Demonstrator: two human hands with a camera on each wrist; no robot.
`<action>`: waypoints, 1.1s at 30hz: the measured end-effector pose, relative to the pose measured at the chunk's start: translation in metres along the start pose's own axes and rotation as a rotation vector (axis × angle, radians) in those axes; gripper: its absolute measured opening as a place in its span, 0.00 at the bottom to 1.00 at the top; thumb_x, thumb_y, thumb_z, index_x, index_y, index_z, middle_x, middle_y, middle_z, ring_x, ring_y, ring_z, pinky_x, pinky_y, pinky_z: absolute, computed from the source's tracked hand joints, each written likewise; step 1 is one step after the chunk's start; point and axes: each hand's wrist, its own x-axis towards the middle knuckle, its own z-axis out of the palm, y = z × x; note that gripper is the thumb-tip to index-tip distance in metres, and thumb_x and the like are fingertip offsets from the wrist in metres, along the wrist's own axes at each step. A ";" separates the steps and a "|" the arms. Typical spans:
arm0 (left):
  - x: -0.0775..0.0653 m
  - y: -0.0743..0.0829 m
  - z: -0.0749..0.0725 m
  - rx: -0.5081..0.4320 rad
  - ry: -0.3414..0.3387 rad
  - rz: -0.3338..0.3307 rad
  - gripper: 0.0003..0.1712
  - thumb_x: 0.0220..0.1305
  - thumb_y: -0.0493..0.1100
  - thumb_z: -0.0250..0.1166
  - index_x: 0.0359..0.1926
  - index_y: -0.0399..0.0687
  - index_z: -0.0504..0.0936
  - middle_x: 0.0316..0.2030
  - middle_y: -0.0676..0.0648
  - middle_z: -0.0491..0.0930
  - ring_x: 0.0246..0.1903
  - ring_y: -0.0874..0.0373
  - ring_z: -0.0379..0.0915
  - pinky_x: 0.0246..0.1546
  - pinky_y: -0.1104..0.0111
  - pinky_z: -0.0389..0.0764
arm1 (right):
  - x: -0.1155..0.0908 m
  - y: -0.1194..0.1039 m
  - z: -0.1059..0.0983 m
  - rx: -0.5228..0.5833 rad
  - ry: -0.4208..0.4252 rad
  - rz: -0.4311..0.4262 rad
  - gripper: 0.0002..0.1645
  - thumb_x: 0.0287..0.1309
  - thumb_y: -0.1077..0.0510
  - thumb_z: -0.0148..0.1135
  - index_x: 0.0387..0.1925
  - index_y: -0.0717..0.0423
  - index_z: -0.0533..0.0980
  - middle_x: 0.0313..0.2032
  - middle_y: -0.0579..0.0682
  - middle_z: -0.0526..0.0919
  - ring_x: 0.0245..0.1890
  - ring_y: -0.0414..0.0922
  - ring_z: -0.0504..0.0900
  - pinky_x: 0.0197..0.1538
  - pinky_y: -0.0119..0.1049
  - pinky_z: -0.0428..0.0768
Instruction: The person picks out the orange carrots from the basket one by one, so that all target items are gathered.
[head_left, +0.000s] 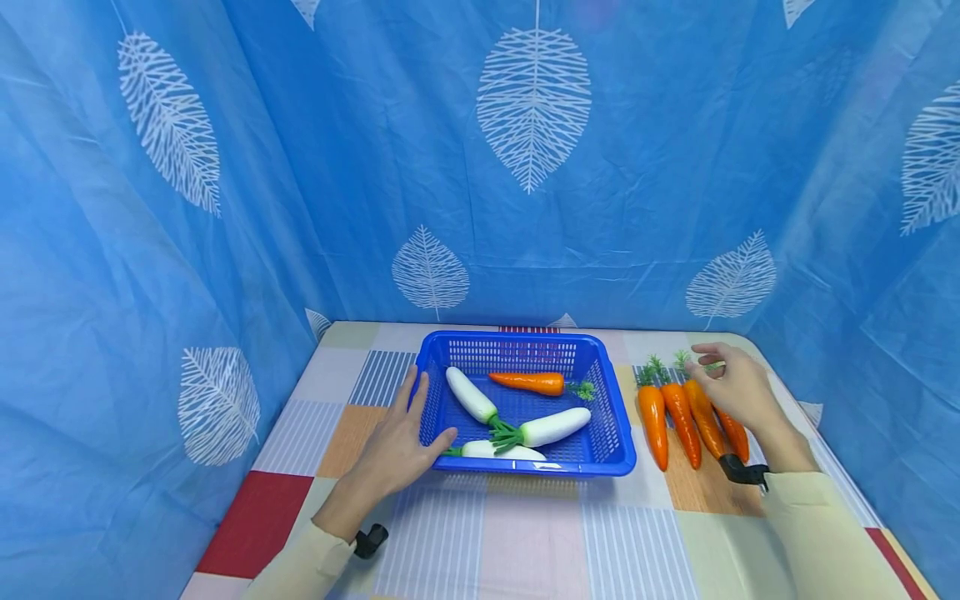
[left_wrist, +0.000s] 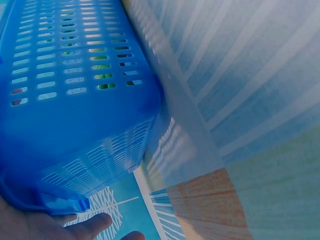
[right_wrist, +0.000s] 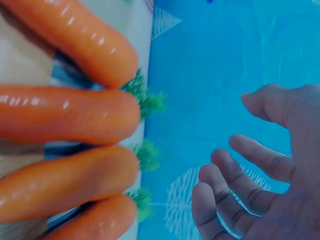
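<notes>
My left hand [head_left: 397,442] is at the left front corner of a blue plastic basket [head_left: 525,468], fingers spread along its left side; in the left wrist view the fingers lie by the rim. Inside the basket are three white radishes [head_left: 557,427] with green tops and one orange carrot [head_left: 528,382] with a leafy tuft. My right hand [head_left: 738,387] hovers at the leafy ends of several carrots [head_left: 652,425] lying side by side on the table. In the right wrist view its loosely bent fingers hold nothing, apart from the carrots. The rightmost carrot is partly hidden by the hand.
A patchwork-patterned cloth [head_left: 525,533] covers the table. Blue curtains with white leaf prints [head_left: 532,108] hang close behind the table and on both sides. The carrots lie to the right of the basket, with a narrow strip of cloth between them.
</notes>
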 end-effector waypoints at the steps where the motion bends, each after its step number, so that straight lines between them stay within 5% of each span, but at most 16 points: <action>1: 0.000 0.000 0.000 0.000 -0.002 -0.001 0.62 0.82 0.69 0.66 0.97 0.45 0.47 0.98 0.40 0.37 0.89 0.25 0.61 0.76 0.28 0.81 | 0.000 -0.004 0.000 -0.001 -0.006 -0.009 0.31 0.85 0.51 0.69 0.75 0.69 0.79 0.60 0.77 0.87 0.49 0.66 0.89 0.35 0.37 0.86; 6: 0.000 0.001 -0.001 -0.001 -0.009 -0.005 0.62 0.82 0.69 0.66 0.97 0.46 0.45 0.98 0.40 0.36 0.89 0.25 0.62 0.77 0.27 0.80 | 0.002 -0.027 -0.003 -0.015 -0.052 -0.059 0.32 0.84 0.50 0.71 0.75 0.68 0.79 0.61 0.76 0.87 0.50 0.65 0.89 0.38 0.42 0.91; 15: 0.000 0.001 -0.002 -0.005 -0.008 -0.004 0.62 0.83 0.68 0.67 0.97 0.46 0.45 0.98 0.39 0.36 0.88 0.24 0.63 0.76 0.26 0.81 | 0.011 -0.070 -0.001 -0.048 -0.114 -0.110 0.34 0.84 0.46 0.71 0.75 0.66 0.79 0.64 0.74 0.85 0.58 0.69 0.87 0.56 0.68 0.93; 33: -0.002 0.003 -0.003 -0.001 0.011 0.002 0.62 0.83 0.66 0.69 0.97 0.45 0.46 0.97 0.37 0.38 0.87 0.22 0.63 0.76 0.24 0.79 | 0.031 -0.136 0.039 -0.028 -0.244 -0.237 0.33 0.85 0.48 0.71 0.78 0.63 0.79 0.67 0.68 0.86 0.67 0.67 0.87 0.69 0.69 0.89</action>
